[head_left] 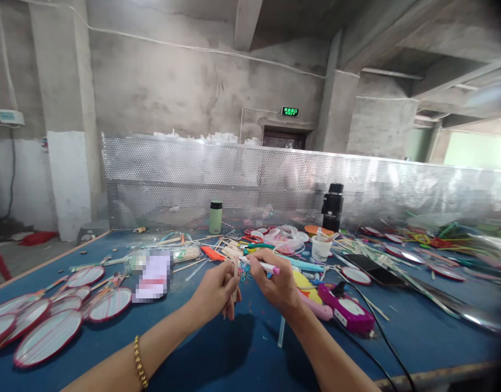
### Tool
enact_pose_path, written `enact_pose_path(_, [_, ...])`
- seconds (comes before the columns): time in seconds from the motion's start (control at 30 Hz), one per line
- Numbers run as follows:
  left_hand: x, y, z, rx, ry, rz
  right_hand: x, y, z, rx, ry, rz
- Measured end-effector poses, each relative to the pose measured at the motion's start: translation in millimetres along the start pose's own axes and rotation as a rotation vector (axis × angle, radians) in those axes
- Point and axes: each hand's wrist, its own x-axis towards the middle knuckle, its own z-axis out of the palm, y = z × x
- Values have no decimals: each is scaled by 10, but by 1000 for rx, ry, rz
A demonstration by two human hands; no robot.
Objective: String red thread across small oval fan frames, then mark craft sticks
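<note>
A: Blue felt covered the whole table [242, 348], and behind it ran a long perforated metal screen [275, 179] under bare concrete walls. What lay on the left?

B: A spread of round, red-rimmed fan faces [46, 336], overlapping one another near the left edge. Towards the right sat a magenta and white device [345, 312] with a black cable [375, 343] trailing off it towards the table's near edge, and just beside it a dark flat tablet [375, 268].

A: And further back?

B: A black flask [332, 207] stood upright near the screen, a green flask [215, 216] well to its left, and a small white cup [321, 247] in front of the black one. Loose wooden sticks [230, 250] and scissors [252, 238] were scattered between them.

A: What had the hands got?

B: The left hand [215, 291], a gold bead bracelet [140, 362] on its wrist, was curled closed around a thin pale wooden stick [236, 272], held roughly upright above the table's middle. The right hand [277, 283] was pinched tight on a white marker with a pink cap [263, 265], lying nearly level, its left end meeting the stick's top. The two hands were just beside each other, raised off the felt.

A: Anything beneath them?

B: A clear thin tube [280, 332] lay on the felt under the right wrist.
</note>
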Motion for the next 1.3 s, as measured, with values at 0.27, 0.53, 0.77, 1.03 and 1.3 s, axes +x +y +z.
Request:
enact_pose_path(0.27, [19, -36, 2, 9, -19, 4, 7, -5, -3, -7, 7, -12])
enact_pose_path(0.53, [11, -21, 1, -4, -12, -2, 10, -24, -13, -25, 2, -45])
enact_pose_path(0.77, [14, -10, 3, 7, -6, 4, 4, -28, -13, -11, -11, -22])
enact_pose_path(1.03, [17, -48, -5, 25, -12, 4, 3, -31, -15, -6, -40, -34])
enact_pose_path(1.3, [8, -26, 4, -3, -25, -1, 12, -37, -20, 5, -41, -52])
